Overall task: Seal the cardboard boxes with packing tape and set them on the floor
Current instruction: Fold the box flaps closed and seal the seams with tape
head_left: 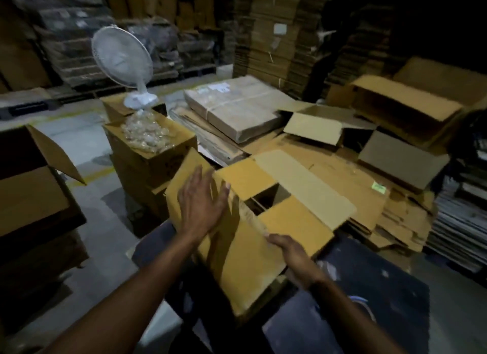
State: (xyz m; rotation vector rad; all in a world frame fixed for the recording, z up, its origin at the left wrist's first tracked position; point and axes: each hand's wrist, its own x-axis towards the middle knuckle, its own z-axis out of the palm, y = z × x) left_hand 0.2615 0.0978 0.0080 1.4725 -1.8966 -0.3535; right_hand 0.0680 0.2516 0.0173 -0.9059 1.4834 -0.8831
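Resting on the person's lap, the cardboard box (253,237) runs toward two o'clock, flaps unclosed; the left hand (201,203) lies flat-fingered at its ten o'clock side, nearer the flaps, the right hand (292,256) presses its near face, gripping nothing.

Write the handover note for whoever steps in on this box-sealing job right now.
Left hand: open, fingers straight, flat on the box's left flap.
Right hand: resting on the near edge of the cardboard box, grip unclear.
The box sits tilted on the person's lap, flaps partly folded, a gap open in the middle.
No packing tape in view.
Done: flaps partly folded.
Left: close the flaps, tape the seam, set the box on the floor. More open boxes wait behind.
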